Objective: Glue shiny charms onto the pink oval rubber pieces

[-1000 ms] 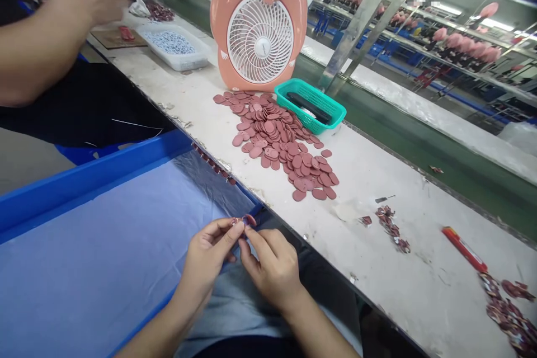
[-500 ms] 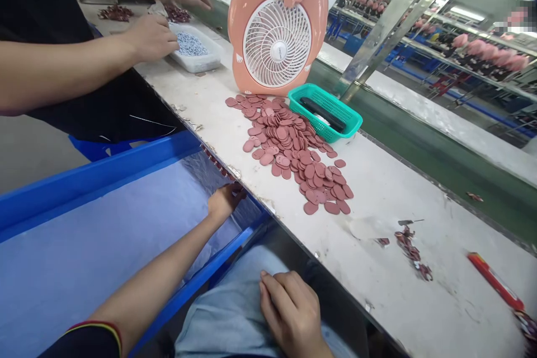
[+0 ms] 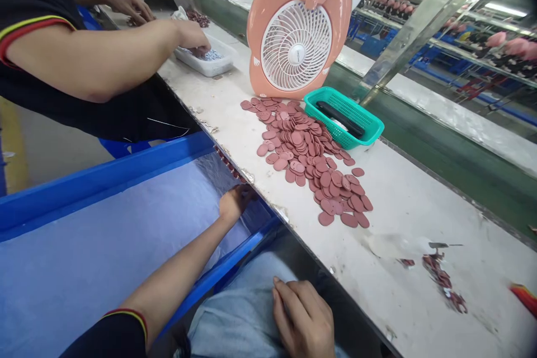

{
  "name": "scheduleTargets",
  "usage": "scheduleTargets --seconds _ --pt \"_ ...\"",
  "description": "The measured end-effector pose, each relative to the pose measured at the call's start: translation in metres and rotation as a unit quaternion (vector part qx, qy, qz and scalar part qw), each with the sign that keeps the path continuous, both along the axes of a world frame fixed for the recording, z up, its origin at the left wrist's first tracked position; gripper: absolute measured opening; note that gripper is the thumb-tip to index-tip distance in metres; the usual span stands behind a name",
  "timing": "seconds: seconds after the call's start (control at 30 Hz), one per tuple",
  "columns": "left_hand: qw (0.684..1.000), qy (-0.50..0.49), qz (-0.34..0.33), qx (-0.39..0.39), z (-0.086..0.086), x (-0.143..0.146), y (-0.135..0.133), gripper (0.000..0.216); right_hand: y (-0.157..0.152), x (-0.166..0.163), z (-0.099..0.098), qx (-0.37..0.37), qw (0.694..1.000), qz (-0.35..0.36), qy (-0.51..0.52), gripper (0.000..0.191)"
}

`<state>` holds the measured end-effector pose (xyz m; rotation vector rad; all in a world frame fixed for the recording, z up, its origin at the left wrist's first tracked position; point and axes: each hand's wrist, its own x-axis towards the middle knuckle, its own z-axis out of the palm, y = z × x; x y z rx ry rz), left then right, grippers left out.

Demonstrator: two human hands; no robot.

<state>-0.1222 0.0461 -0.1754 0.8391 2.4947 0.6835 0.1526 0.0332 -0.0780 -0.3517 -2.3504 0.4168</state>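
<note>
My left hand (image 3: 232, 202) reaches to the underside of the table edge, over the blue bin (image 3: 168, 163). Its fingers curl in the shadow there, and what they hold cannot be made out. A row of small dark red pieces (image 3: 229, 165) runs along that edge just beyond the hand. My right hand (image 3: 305, 316) rests closed on my leg in light blue jeans (image 3: 235, 313), with nothing visible in its fingers. On the white table lies a heap of flat, oval, brownish-red pieces (image 3: 310, 145), some with small holes.
An orange animal-shaped fan (image 3: 258, 39) stands behind the heap, beside a green basket (image 3: 369, 137) holding a black object. Dark red scraps (image 3: 440, 274) lie at right. A co-worker's hand (image 3: 191, 36) dips into a white tray (image 3: 218, 67) of small bluish pieces.
The view has swung left, so table things sit further right. The co-worker's near hand has moved into the tray; their other hand has drawn back. My hands keep nearly the same poses.
</note>
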Motion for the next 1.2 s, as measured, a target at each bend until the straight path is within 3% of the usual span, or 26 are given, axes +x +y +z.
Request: scheduleTargets --seconds 0.23,0.5,0.77,0.93,1.2 --pt "0.999 0.042 0.013 0.012 0.004 -0.015 -0.001 0.036 0.003 0.004 -0.006 0.007 1.0 0.009 -0.011 0.014" --pt "0.999 0.049 0.011 0.014 -0.002 -0.018 0.0 0.034 0.003 0.006 -0.006 0.007 1.0 -0.005 -0.025 0.014" --pt "0.996 0.07 0.056 0.027 0.002 -0.038 -0.004 0.036 0.007 0.007 -0.012 0.017 1.0 -0.005 -0.017 0.013" --pt "0.997 0.058 0.041 0.009 0.003 -0.053 0.002 0.035 0.008 0.009 -0.015 0.019 1.0 -0.004 -0.021 0.012" --pt "0.998 0.051 0.039 0.004 0.001 -0.052 0.003 0.035 0.008 0.01 -0.014 0.015 0.999 -0.021 -0.026 0.013"
